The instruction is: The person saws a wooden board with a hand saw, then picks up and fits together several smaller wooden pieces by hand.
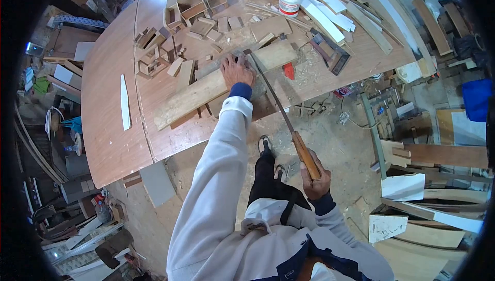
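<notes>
My left hand (237, 70) presses down on a long pale wooden board (193, 95), its fingers curled over the far edge. The board lies slantwise on top of other wood pieces at the near side of the table. My right hand (316, 178) is closed round the wooden handle of a handsaw (305, 156). The saw's thin blade runs up and away from me, its far end across the board just right of my left hand. How deep the teeth sit in the wood cannot be made out. A red piece (289, 71) lies beside the board.
The brown table (111, 126) carries small wooden frames (192, 8), offcuts, sawdust and a white tub (290, 2) with sticks in it. A dark-edged block (330, 51) lies to the right. Long white strips (319, 18) lie behind. Stacked boards (428, 193) stand at right.
</notes>
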Motion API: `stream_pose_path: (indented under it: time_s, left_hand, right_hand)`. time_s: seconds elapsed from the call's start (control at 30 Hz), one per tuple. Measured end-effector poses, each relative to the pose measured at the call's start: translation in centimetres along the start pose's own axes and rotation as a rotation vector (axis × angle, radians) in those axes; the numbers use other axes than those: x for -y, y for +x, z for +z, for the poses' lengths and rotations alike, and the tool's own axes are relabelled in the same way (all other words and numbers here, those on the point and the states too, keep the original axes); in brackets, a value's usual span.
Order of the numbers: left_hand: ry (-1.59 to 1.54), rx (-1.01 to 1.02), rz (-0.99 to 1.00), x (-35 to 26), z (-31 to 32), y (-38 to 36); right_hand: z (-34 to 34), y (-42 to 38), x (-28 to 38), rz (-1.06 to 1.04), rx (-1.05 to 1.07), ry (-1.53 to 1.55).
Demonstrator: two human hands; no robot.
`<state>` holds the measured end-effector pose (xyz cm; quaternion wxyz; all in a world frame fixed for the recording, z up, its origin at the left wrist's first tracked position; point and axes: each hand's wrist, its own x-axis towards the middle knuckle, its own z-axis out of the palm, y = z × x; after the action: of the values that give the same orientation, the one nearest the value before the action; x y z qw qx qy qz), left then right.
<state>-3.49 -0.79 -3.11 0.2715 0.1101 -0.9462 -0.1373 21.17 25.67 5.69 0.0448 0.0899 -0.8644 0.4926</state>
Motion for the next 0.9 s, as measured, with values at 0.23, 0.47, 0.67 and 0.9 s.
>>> stream_pose_path:
  time_s: [0.23,0.47,0.67,0.9]
  left_hand:
    - [0.007,0.015,0.043,0.3,-0.4,-0.1]
    - [-0.003,0.019,0.030,0.0,-0.3,-0.3]
    - [-0.003,0.052,0.004,0.0,-0.2,-0.6]
    - [0.036,0.062,0.067,0.5,-0.4,-0.3]
  right_hand:
    - [2.6,6.0,3.0,0.173,0.038,0.096]
    - [5.7,4.5,-2.0,-0.015,-0.094,0.180]
    - [1.6,0.4,0.4,0.021,-0.036,0.078]
    - [3.3,5.5,2.1,0.168,0.036,0.100]
